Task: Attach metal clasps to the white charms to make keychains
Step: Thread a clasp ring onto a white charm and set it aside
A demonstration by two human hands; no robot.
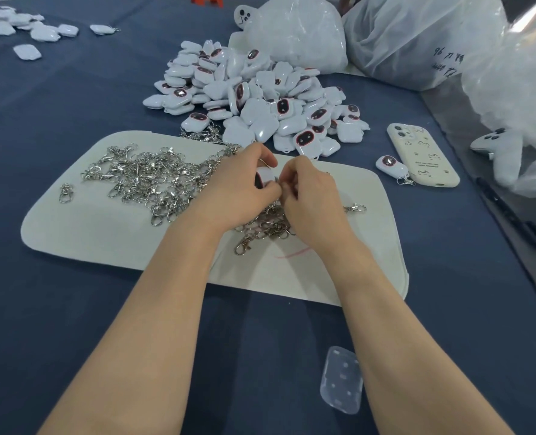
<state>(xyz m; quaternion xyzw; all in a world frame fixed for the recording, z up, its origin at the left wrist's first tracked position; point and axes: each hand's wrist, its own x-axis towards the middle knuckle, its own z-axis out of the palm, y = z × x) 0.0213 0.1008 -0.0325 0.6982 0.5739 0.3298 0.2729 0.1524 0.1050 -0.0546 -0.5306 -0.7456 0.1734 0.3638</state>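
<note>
My left hand (pixel 238 183) grips a white charm (pixel 265 176) above the white felt mat (pixel 103 243). Close against it, my right hand (pixel 310 196) has its fingertips pinched together at the charm's edge; what they pinch is hidden, probably a metal clasp. A heap of silver clasps (pixel 147 180) lies on the mat to the left, and a smaller bunch (pixel 263 227) sits under my hands. One single clasp (pixel 354 208) lies to the right. A big pile of white charms (pixel 260 102) with dark pink-rimmed faces rises behind the mat.
A cream phone (pixel 423 155) lies at the right with a finished keychain (pixel 394 168) beside it. Plastic bags (pixel 417 39) stand at the back right. More charms (pixel 25 29) lie far left. A clear plastic piece (pixel 342 379) rests near me on the blue cloth.
</note>
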